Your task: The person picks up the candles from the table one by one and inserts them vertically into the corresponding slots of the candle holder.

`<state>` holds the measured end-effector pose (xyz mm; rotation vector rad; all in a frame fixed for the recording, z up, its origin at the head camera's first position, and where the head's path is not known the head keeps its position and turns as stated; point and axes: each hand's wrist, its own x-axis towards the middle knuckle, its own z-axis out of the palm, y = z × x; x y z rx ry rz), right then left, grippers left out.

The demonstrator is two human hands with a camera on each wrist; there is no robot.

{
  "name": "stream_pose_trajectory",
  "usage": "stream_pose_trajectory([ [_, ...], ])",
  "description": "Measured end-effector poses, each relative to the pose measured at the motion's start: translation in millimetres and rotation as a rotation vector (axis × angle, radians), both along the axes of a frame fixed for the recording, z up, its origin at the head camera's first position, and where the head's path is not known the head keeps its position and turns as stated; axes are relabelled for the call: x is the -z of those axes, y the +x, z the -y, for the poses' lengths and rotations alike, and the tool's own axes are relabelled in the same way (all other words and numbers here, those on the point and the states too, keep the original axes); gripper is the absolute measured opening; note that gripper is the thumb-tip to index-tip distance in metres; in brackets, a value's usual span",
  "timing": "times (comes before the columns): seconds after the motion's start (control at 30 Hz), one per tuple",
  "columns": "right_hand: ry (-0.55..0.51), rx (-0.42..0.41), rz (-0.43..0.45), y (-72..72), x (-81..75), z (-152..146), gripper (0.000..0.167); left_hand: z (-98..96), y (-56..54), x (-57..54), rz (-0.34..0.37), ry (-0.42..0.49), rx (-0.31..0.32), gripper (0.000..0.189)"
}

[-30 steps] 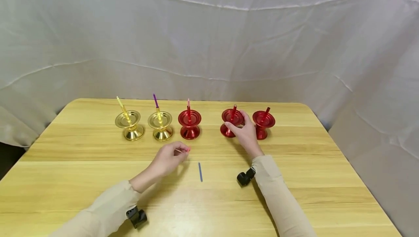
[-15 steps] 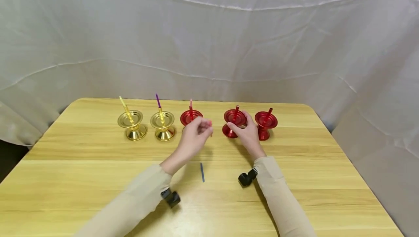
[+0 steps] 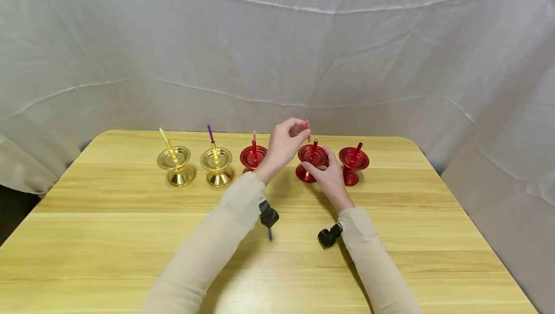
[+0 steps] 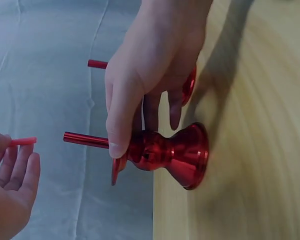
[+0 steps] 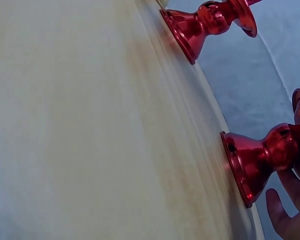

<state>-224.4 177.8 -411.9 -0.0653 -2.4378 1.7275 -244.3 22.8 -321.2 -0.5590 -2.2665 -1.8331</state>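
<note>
My left hand point(image 3: 284, 146) pinches a short pink candle point(image 3: 308, 130) by its side, upright in the air. Just below the candle is the thin tube of a red candle holder point(image 3: 307, 177); in the left wrist view the candle's end point(image 4: 24, 142) points at the tube point(image 4: 85, 139) with a gap between them. With thumb and fingers around the holder's dish and neck, my right hand point(image 3: 333, 179) grips it. Its round base stands on the table. The right wrist view shows that base point(image 5: 250, 162) and part of my right hand point(image 5: 292, 220).
Right of the gripped holder stands another red holder point(image 3: 354, 159) with a bare tube. To the left, a red holder point(image 3: 249, 156) bears a pink candle, and two gold holders point(image 3: 181, 177) bear yellow and purple candles. A blue candle point(image 3: 270, 235) lies partly behind my left wrist camera.
My left hand has carried the pink candle from the table's middle, rightward and up, to over the gripped red holder. The right hand stays on that holder.
</note>
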Motion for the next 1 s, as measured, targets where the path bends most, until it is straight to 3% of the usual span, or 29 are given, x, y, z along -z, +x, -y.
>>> stream_pose_trajectory([
  [0.27, 0.02, -0.008, 0.009, -0.6, -2.4, 1, 0.086, -16.5, -15.9, -5.7, -0.032, -0.052, 0.033, 0.019],
  [0.5, 0.038, -0.003, 0.02, -0.1, -1.8, 2, 0.083, -19.1, -21.7, 0.3, -0.031, -0.102, 0.016, 0.016],
  [1.0, 0.013, -0.003, 0.008, 1.2, -0.5, 1, 0.083, -22.4, -20.3, 4.3, -0.035, -0.154, 0.006, 0.013],
])
